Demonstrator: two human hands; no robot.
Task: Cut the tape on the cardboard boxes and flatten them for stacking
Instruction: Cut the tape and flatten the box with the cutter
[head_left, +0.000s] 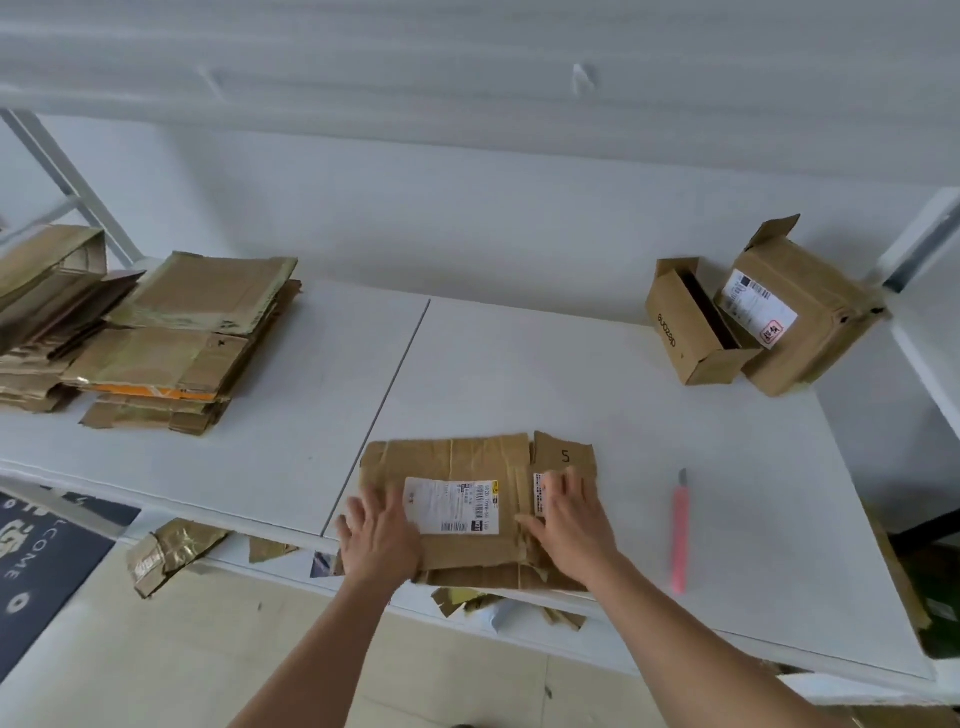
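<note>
Head view shows both hands, left (382, 535) and right (563, 525), spread flat and pressing a flattened box (467, 499) against the bench (571, 379) near its front edge, apparently to crease it for stacking, with the pink cutter (679, 535) set aside beside it.

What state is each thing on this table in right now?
Flattened box: lying flat, pressed down at the table's near edge.
Left hand: open, pressing the box.
Right hand: open, pressing the box.
Pink cutter: lying untouched, right of the box.
Two boxes: not flattened, flaps open.
Stack of flattened cardboard: piled at left.
</note>
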